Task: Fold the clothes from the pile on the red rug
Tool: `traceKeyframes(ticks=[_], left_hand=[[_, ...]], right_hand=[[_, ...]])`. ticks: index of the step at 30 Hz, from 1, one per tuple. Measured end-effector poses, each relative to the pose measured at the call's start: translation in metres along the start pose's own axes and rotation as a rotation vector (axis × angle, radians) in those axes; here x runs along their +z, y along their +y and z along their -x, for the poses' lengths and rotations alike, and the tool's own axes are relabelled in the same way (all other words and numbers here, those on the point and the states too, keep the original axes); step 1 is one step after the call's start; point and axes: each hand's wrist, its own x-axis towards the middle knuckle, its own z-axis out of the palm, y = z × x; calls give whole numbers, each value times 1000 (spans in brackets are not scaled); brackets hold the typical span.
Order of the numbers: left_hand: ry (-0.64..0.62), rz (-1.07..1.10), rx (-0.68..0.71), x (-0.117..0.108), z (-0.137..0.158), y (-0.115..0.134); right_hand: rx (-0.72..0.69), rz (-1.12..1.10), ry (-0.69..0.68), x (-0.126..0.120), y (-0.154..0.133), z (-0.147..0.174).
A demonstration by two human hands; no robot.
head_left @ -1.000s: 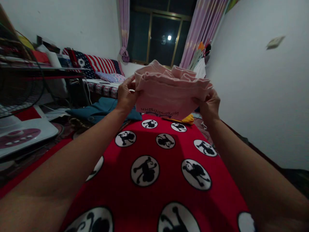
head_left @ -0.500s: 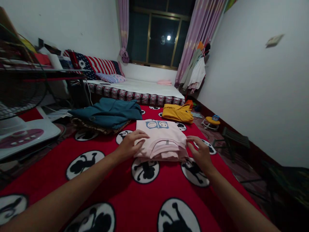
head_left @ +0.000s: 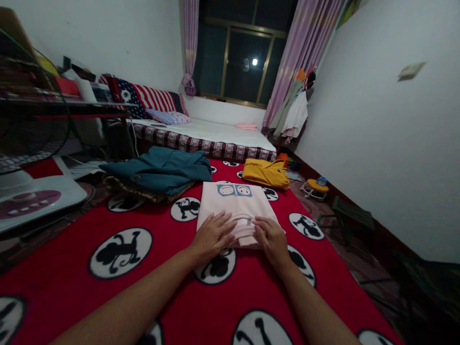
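Note:
A pale pink T-shirt point(head_left: 237, 203) with a blue print lies folded on the red blanket point(head_left: 179, 306), its neckline towards me. My left hand point(head_left: 214, 234) rests flat on the near left part of the shirt, fingers stretched out. On the near right part lies my right hand point(head_left: 271, 239), its fingers extended beside the collar. Neither hand grips the cloth. Beyond the shirt, to the left, a teal garment point(head_left: 161, 167) lies folded on a brown patterned cloth. A folded yellow garment point(head_left: 266, 172) is at the far right of the blanket.
A bed point(head_left: 212, 130) with pillows stands under the window. At the left are a cluttered desk point(head_left: 104, 108) and a fan point(head_left: 32, 120). Along the right wall sit a small yellow stool point(head_left: 316, 186) and a dark folding stool point(head_left: 352, 213). Clothes point(head_left: 296, 115) hang near the curtain.
Both hands have moved inward from the shirt's side edges and now lie on top of it near the collar. The shirt's near part looks flatter. The view has shifted slightly.

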Motion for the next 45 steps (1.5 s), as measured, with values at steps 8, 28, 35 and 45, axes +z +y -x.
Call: traceKeyframes(ticks=[8, 28, 35, 45], left_hand=[[412, 4, -294, -19, -2, -26], [61, 4, -678, -61, 1, -18], [122, 170, -759, -48, -2, -26], [275, 260, -125, -6, 0, 53]], right_hand=[[67, -179, 87, -2, -2, 3], [668, 178, -40, -24, 18, -9], [756, -14, -22, -21, 38, -25], [490, -228, -219, -28, -13, -86]])
